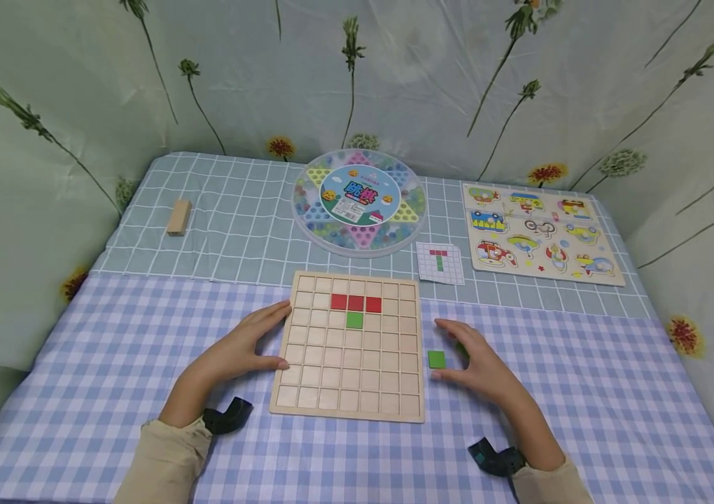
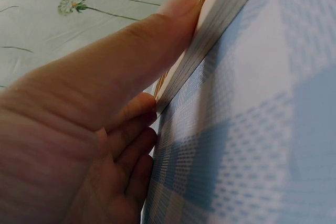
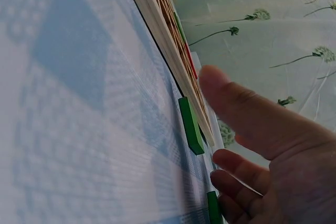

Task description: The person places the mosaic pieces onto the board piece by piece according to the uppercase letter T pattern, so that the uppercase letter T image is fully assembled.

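Note:
A wooden grid board (image 1: 332, 357) lies on the checked cloth, with three red square tiles (image 1: 355, 303) in a row and one green tile (image 1: 354, 320) under the middle one. My left hand (image 1: 240, 343) rests at the board's left edge, thumb and fingers spread along it. To the board's right my right hand (image 1: 479, 360) is held with thumb and fingers apart around a loose green tile (image 1: 436, 359), holding nothing. Another green tile (image 3: 214, 208) shows by its fingers in the right wrist view, mostly hidden behind the hand in the head view.
Behind the board lies a paper card (image 1: 440, 264) with a red and green T on a grid. Farther back are a round Chinese checkers box (image 1: 360, 199), a vehicle puzzle board (image 1: 542, 234) at right, and a small wooden block (image 1: 178, 218) at left.

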`<state>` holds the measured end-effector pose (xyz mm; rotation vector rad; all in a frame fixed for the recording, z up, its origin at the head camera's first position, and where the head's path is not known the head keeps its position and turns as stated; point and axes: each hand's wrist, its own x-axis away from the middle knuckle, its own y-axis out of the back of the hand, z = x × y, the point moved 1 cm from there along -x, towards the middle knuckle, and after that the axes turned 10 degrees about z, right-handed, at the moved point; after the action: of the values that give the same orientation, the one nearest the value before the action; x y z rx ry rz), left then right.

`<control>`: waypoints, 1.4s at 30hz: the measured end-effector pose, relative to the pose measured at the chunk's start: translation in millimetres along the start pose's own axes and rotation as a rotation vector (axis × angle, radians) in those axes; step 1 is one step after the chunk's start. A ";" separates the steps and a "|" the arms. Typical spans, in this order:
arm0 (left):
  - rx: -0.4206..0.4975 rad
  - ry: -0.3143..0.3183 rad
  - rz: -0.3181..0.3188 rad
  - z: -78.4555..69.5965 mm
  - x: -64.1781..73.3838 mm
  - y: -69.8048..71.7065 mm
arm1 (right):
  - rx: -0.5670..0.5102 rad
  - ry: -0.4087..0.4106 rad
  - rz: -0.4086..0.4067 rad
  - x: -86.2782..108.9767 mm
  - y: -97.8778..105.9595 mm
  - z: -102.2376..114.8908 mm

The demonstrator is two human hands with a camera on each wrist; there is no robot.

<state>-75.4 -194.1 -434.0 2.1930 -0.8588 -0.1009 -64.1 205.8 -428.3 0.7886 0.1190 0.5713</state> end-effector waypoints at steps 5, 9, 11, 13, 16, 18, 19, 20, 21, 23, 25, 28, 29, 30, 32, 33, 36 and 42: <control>0.000 -0.002 0.002 0.4 -0.2 0.0 | 0.047 0.012 0.018 0.4 -0.2 -1.4; 0.000 -0.002 0.002 0.4 -0.4 0.2 | 0.082 0.023 0.015 0.7 -0.5 -1.8; -0.001 -0.003 0.002 0.2 -0.5 0.3 | 0.089 0.026 0.009 0.9 -0.8 -1.8; -0.001 -0.004 0.002 -0.1 -0.6 0.3 | 0.093 0.029 0.001 0.9 -1.1 -1.7; -0.001 -0.005 0.002 -0.5 -0.6 0.5 | 0.092 0.021 -0.003 0.9 -1.3 -1.3; 0.001 -0.004 0.003 -0.8 -0.6 0.6 | 0.088 0.013 -0.003 0.6 -1.6 -1.2; 0.001 -0.004 0.003 -1.0 -0.6 0.7 | 0.087 0.011 -0.005 0.3 -1.8 -1.6; 0.003 -0.004 0.003 -1.0 -0.6 0.7 | 0.087 0.010 -0.007 0.1 -1.9 -1.8; 0.004 -0.003 0.004 -1.1 -0.6 0.8 | 0.088 0.013 -0.010 -0.1 -2.2 -2.3; 0.005 -0.001 0.005 -1.3 -0.6 0.9 | 0.097 0.029 -0.021 -0.9 -2.7 -3.8; 0.003 -0.002 0.005 -1.2 -0.7 0.9 | 0.105 0.045 -0.033 -1.6 -3.0 -5.1; 0.000 -0.001 0.004 -0.9 -0.6 0.9 | 0.119 0.052 -0.044 -2.5 -3.8 -6.3; 0.000 -0.001 0.003 -0.7 -0.4 0.8 | 0.123 0.051 -0.046 -2.8 -4.1 -6.5; 0.000 0.000 0.003 -0.5 -0.2 0.7 | 0.125 0.050 -0.048 -2.9 -4.2 -6.3; -0.002 0.000 0.002 -0.5 0.2 0.6 | 0.127 0.044 -0.054 -3.3 -4.3 -6.1; -0.003 0.001 0.003 -0.5 0.3 0.5 | 0.120 0.041 -0.061 -3.4 -4.0 -5.4; -0.008 0.001 0.003 -0.6 0.3 0.5 | 0.079 0.015 -0.087 -3.7 -3.2 -2.3; -0.009 0.006 0.006 -0.4 -0.6 0.7 | 0.011 0.023 -0.163 -5.8 -3.5 13.8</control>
<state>-76.1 -193.9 -433.3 2.1815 -0.8598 -0.0957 -63.2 192.0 -421.6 0.7752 0.2059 0.4256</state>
